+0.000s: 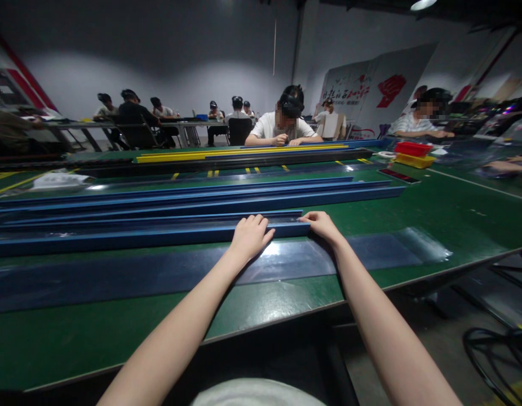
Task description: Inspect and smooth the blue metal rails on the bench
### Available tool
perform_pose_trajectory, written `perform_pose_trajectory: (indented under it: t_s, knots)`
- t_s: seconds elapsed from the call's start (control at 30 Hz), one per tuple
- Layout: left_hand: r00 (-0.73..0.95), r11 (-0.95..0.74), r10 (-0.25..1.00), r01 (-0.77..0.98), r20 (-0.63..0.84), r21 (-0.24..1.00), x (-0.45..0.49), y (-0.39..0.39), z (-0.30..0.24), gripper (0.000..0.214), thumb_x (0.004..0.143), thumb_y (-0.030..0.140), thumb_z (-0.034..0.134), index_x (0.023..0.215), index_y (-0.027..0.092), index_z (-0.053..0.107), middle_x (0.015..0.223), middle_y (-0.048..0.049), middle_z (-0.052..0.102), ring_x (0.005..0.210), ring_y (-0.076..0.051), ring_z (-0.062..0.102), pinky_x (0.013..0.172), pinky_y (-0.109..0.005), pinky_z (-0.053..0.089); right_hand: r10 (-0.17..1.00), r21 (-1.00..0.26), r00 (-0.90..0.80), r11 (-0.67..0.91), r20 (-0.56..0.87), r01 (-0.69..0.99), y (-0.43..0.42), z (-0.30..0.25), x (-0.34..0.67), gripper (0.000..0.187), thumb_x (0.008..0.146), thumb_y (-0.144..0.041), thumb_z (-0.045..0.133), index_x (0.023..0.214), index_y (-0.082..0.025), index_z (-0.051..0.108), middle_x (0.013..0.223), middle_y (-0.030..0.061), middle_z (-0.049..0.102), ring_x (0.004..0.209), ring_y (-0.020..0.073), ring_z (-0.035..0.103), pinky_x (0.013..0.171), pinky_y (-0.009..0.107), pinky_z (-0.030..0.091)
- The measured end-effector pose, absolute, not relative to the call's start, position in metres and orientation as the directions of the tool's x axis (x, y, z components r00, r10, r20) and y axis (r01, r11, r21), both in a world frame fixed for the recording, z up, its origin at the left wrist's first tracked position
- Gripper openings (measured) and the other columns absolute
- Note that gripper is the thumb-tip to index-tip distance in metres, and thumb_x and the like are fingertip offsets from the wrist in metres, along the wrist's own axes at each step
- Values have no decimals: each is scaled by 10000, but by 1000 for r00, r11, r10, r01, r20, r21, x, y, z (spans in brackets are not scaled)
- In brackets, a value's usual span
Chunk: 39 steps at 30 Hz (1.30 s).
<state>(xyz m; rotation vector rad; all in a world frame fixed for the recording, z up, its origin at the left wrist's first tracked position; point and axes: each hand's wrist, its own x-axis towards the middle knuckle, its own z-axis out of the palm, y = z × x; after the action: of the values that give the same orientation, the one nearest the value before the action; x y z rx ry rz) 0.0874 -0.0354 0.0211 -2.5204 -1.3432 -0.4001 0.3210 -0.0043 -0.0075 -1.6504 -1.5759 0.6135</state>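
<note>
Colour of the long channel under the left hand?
The channel is blue; head view.

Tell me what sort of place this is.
Probably a workshop or light assembly room: long blue channels lie on a green worktable, a small red bin stands farther along it, and several people sit in the background.

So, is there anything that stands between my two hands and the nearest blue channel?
Nothing visible does. The left hand lies over the nearest blue channel, and the right hand is at its right end. The flat glossy strip lies on the near side, below the forearms, not between.
</note>
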Motion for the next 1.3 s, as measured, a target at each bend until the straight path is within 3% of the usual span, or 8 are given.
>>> perform_pose_trajectory:
  t_s: [0.2,0.57,0.87,1.3]
  knots:
    - [530,-547,772,835,351,-60,85,-34,24,283,893,390,405,940,143,534,984,-82,590,926,-213,539,762,-314,395,978,-779,142,33,156,626,-6,-5,319,243,645,-378,567,616,-147,637,625,49,655,622,156,575,585,237,382]
    - [437,-524,818,834,374,174,84,-33,26,196,833,375,540,826,185,496,889,-21,537,820,-158,554,665,-239,413,977,-792,161,15,143,610,-5,-5,319,220,634,-364,575,595,-153,620,620,42,642,622,150,563,592,238,373]
    - [431,-518,819,839,379,166,85,-32,26,200,833,381,537,820,183,510,881,-23,541,815,-162,556,660,-244,412,980,-815,167,-8,110,580,-7,-3,317,247,616,-400,587,585,-155,603,541,14,584,533,116,497,531,229,347]
    - [438,-501,823,860,362,97,86,-35,27,217,846,396,511,863,180,509,912,-38,543,842,-169,555,692,-255,418,957,-748,243,-45,158,663,-9,3,314,207,628,-366,611,569,-168,614,532,15,595,535,124,531,555,229,378]
